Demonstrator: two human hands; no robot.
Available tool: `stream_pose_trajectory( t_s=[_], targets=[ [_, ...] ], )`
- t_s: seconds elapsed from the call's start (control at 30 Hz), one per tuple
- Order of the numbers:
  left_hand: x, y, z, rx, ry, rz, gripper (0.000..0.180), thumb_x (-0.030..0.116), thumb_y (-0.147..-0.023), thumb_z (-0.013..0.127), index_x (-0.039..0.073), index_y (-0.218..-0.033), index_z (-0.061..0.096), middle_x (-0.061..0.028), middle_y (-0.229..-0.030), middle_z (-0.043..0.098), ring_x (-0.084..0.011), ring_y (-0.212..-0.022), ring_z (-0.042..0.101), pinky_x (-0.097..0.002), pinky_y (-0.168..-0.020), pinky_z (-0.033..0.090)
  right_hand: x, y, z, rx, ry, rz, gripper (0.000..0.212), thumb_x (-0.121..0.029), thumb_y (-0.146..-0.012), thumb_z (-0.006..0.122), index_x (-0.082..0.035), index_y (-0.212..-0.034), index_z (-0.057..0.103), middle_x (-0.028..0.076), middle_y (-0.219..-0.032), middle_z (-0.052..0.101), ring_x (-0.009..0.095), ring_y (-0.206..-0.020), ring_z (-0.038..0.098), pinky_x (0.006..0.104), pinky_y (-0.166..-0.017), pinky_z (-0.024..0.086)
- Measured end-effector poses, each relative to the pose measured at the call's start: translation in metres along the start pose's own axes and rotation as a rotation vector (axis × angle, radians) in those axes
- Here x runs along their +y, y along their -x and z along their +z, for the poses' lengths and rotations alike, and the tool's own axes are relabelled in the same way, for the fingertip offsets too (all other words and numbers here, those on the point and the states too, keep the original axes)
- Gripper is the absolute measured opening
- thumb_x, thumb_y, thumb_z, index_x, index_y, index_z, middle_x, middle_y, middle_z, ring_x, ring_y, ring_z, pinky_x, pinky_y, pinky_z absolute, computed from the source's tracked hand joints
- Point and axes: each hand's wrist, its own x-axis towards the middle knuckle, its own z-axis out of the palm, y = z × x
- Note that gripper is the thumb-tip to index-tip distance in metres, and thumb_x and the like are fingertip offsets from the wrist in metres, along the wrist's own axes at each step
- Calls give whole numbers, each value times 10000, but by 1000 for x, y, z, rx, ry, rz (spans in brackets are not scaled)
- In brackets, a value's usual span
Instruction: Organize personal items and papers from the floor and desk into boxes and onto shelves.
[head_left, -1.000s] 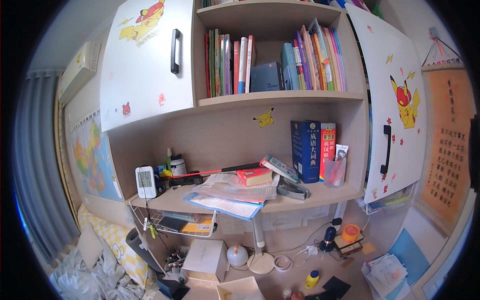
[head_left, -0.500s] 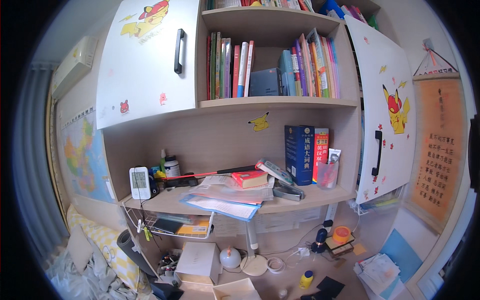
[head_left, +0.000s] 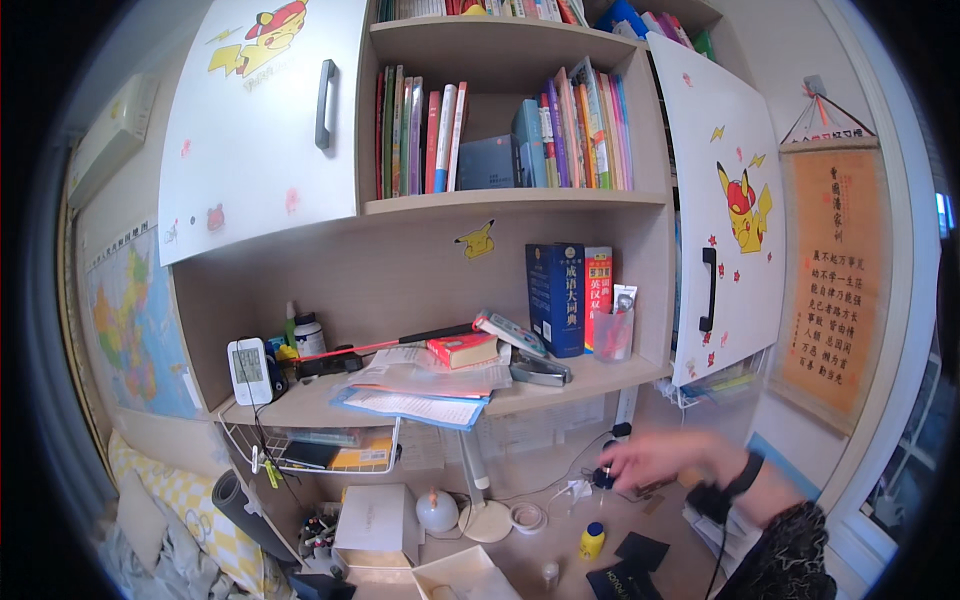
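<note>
My right hand [head_left: 655, 462] reaches in from the lower right with a dark patterned sleeve [head_left: 785, 555] and a black wristband [head_left: 745, 474]. Its fingers point left and are smeared by motion, so their closing cannot be made out. Just at the fingertips stands a small dark bottle-like object [head_left: 604, 468], partly covered; contact between them is unclear. Below lie a yellow bottle with a dark blue cap [head_left: 592, 542] and black flat pouches [head_left: 643, 550]. A white cable [head_left: 572, 490] and a roll of whitish tape [head_left: 528, 516] are to the left. My left hand is out of view.
A shelf [head_left: 625, 372] above the hand bears dictionaries [head_left: 556, 300], a pen cup [head_left: 613, 335], a stapler [head_left: 540, 371] and papers [head_left: 410, 405]. A white cabinet door [head_left: 725, 220] hangs at right. A lamp base [head_left: 487, 522], a white box [head_left: 372, 525] and an open box [head_left: 465, 575] stand lower left.
My right hand has come in from the lower right, now covering the orange round item and part of the paper stack. The whole scene has shifted left in the view.
</note>
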Motion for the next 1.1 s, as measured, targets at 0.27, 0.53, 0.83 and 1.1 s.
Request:
stream_pose_trajectory(
  t_s=[0.27,0.53,0.83,1.1],
  targets=[
    [11,25,-43,218,57,-44,328,196,-838,549,-8,-1094,547,-210,-919,617,-329,-856,603,-371,-713,468,-83,-23,-192,628,85,-189,212,-166,-784,616,-31,-946,596,39,-806,596,98,-711,561,251,-633,474],
    [22,58,-54,306,159,-64,352,164,-829,550,-4,-1136,510,-219,-902,614,-323,-842,603,-371,-709,463,-114,-133,-298,1352,366,-47,597,-395,-718,669,62,-1079,539,169,-883,627,257,-781,615,326,-694,485],
    [-9,101,-18,403,129,-242,345,171,-827,557,12,-1131,522,-224,-968,597,-317,-907,583,-356,-773,447,-129,-182,-303,1171,166,236,581,-396,-650,717,35,-1021,598,186,-1041,594,300,-925,592,347,-793,449],
    [21,70,-20,391,216,-151,327,161,-828,542,9,-1117,516,-199,-892,617,-311,-813,601,-373,-699,463,-87,-166,-323,1646,-170,-250,418,-245,-635,744,56,-886,597,127,-848,635,174,-716,613,267,-671,479]
  ],
)
